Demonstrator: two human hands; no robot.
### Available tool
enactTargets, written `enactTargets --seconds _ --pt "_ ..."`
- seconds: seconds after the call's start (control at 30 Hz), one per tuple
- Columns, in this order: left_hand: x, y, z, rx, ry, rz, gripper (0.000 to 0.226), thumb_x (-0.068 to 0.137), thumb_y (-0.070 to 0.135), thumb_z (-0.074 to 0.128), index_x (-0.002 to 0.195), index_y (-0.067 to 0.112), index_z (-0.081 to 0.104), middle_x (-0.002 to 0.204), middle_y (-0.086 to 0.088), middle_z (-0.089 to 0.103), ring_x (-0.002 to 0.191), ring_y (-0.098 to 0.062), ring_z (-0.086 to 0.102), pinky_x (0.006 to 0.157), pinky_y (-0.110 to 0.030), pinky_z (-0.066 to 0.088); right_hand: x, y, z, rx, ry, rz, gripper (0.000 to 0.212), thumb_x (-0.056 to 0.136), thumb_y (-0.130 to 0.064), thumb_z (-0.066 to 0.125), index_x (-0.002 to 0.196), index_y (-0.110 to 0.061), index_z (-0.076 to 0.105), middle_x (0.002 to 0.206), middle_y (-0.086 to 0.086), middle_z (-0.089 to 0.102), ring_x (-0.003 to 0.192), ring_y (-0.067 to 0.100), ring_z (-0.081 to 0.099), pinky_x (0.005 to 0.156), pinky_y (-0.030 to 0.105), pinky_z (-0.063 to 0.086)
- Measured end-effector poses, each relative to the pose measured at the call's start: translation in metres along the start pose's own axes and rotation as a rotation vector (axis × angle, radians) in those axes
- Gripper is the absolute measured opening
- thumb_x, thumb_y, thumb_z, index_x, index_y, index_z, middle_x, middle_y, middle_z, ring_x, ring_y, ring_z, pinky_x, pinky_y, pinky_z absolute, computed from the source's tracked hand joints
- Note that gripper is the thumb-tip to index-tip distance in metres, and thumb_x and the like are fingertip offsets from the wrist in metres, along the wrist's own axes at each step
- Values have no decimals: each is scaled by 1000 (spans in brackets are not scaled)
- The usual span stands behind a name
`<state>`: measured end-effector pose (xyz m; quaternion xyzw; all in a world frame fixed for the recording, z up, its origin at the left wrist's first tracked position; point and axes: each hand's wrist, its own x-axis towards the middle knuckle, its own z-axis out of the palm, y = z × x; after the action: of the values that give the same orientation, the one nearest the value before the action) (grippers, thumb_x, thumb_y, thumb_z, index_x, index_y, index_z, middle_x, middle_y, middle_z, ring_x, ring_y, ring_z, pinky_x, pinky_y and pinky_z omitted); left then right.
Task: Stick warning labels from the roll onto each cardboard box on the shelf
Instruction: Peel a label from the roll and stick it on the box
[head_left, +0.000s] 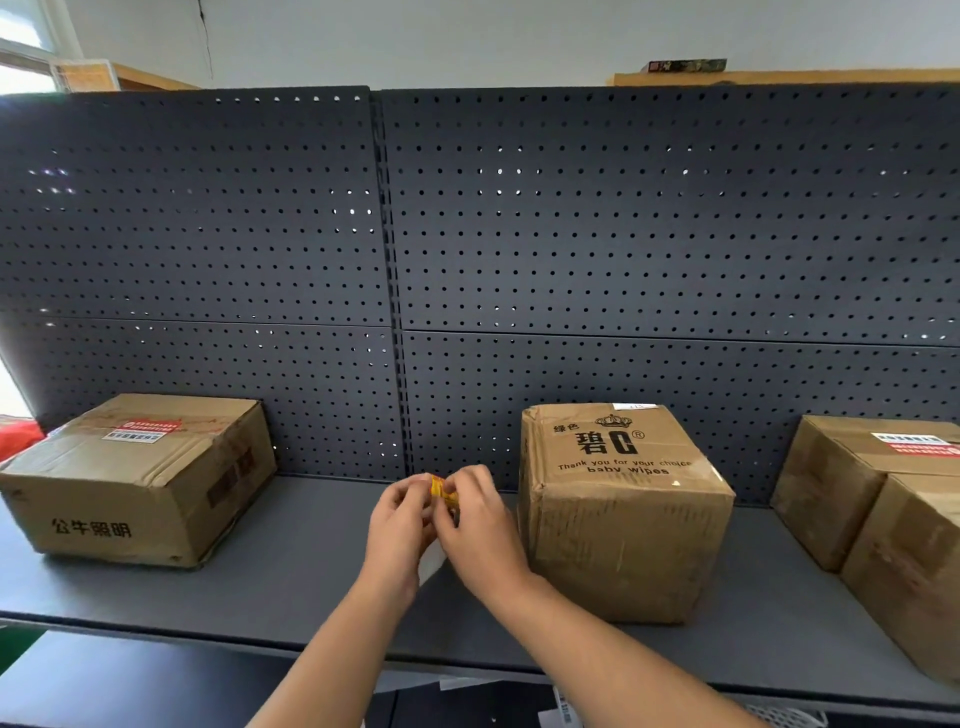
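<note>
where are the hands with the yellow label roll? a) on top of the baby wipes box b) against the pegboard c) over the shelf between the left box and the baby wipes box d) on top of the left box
c: left hand and right hand pinch the yellow label roll above the shelf, in the gap between left box and baby wipes box.

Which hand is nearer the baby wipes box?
Right. The right hand is just left of the baby wipes box, close to its side; the left hand sits further left, both pinching the label roll.
</note>
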<state>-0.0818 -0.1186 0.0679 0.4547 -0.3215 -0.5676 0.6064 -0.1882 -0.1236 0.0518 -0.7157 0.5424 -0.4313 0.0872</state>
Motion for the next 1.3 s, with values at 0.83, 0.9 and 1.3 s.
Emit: enactTargets --seconds 0.83,0.9,1.3 --pt "-9 9 -11 22 100 139 13 104 2 53 115 0 58 104 -18 71 80 -20 72 64 -26 61 18 -21 -1 465 -56 378 8 95 -24 67 89 -21 63 86 4 68 59 16 61 43 24 44" --pt "-10 13 -9 56 89 165 12 103 3 55 115 1 59 104 -17 72 82 -21 73 64 -27 62 19 -22 -5 428 -26 344 10 96 -23 66 87 -22 63 88 3 67 66 16 62 44 22 44" --pt "-15 33 12 180 50 339 8 98 21 71 105 18 71 95 -11 75 85 -30 68 78 -45 57 31 -34 -57 370 94 170 12 97 -23 65 86 -23 61 78 -2 64 69 13 61 57 31 50"
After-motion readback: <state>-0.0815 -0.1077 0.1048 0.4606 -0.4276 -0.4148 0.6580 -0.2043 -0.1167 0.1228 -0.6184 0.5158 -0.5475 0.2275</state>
